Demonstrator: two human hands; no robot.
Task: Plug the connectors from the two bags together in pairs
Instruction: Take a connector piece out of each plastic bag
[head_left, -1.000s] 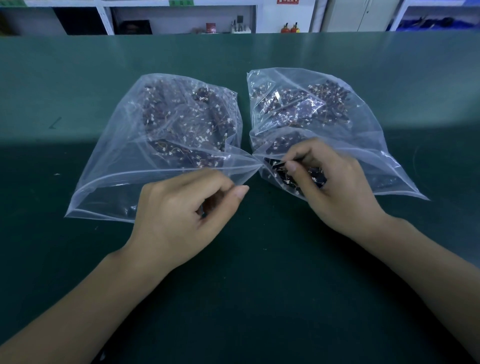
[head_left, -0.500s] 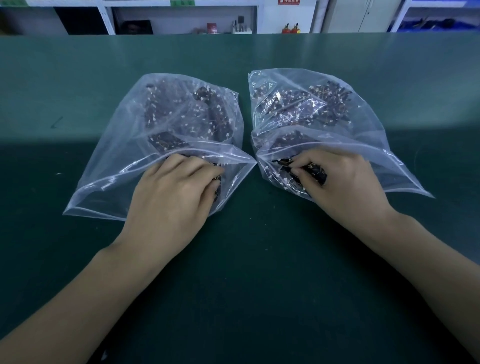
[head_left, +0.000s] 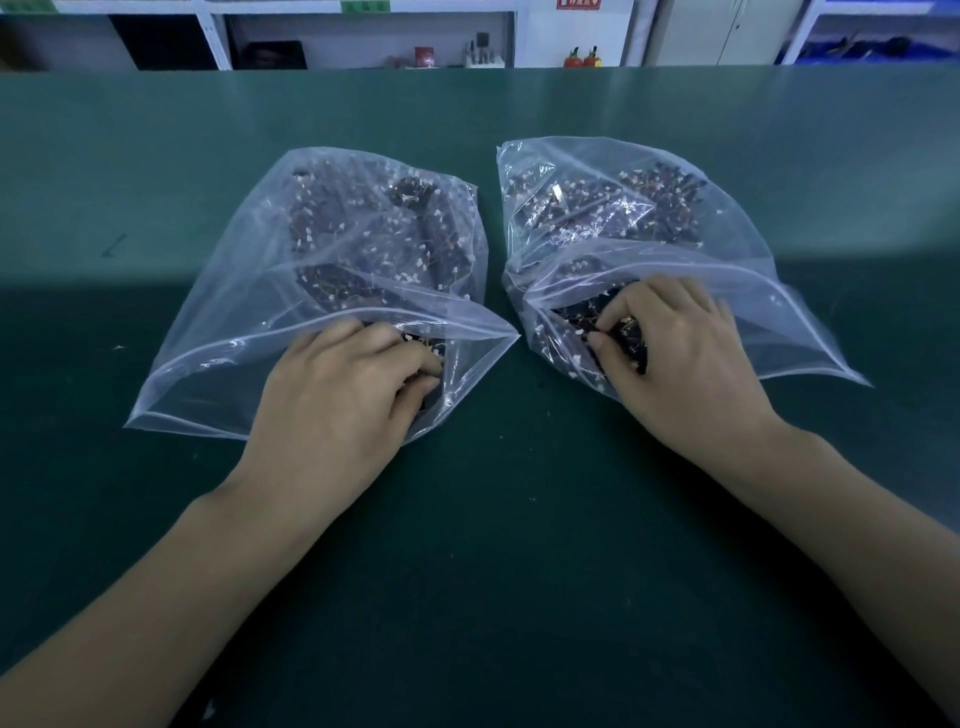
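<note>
Clear left bag, 10 o'clock: left hand curled inside, grip hidden | right bag, 2 o'clock: right hand pinching connectors | green counter

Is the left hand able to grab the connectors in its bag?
Probably yes: the left hand is already inside the left bag's open mouth, fingers curled among the connectors; nothing blocks it.

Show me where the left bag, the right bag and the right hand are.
left bag (head_left: 218, 332), head view, clear front panel.
right bag (head_left: 727, 249), head view, clear upper panel.
right hand (head_left: 680, 358), head view, back of hand.
</note>
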